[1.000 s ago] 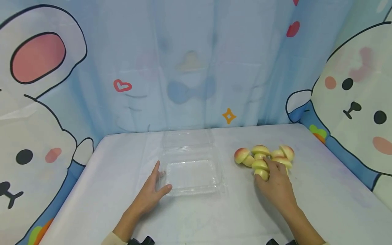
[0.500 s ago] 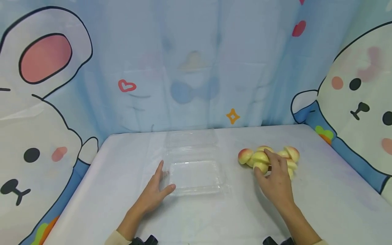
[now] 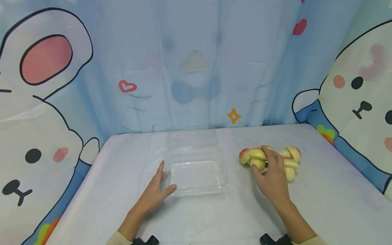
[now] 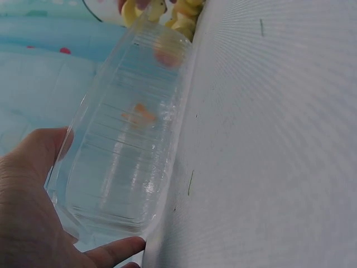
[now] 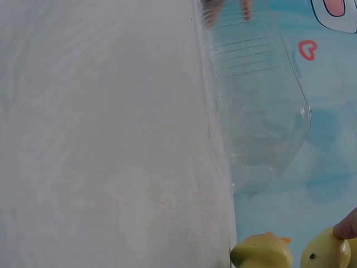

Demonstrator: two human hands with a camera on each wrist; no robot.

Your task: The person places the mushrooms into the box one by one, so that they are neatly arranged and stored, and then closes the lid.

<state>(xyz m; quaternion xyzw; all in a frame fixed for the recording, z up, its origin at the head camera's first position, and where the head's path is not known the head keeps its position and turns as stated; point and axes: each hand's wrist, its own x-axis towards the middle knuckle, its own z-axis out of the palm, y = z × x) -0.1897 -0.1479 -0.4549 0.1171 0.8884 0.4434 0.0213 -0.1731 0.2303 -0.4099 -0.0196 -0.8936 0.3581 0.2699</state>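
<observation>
My right hand [image 3: 274,183] pinches a yellow toy mushroom [image 3: 258,160] at the near left of a small heap, thumb at its stem and fingers over its cap. In the right wrist view one fingertip [image 5: 348,226] presses on a yellow mushroom surface [image 5: 326,252]. Reddish blushes mark some caps, such as the leftmost mushroom [image 3: 244,156]. My left hand [image 3: 153,194] rests at the left side of a clear plastic box [image 3: 196,191], thumb and fingers spread straight around its near corner. In the left wrist view the thumb [image 4: 64,142] lies along the box's rim.
The clear lid [image 3: 192,140] lies folded back behind the box. Further mushrooms [image 3: 289,173] lie right of and behind the right hand. A white cloth [image 3: 214,217] covers the table, and a blue printed curtain [image 3: 196,68] hangs behind its far edge.
The right hand and the near mushroom have shifted slightly left and away, towards the leftmost mushroom, apart from those on the right. The left hand stays by the box. The head view has turned slightly left.
</observation>
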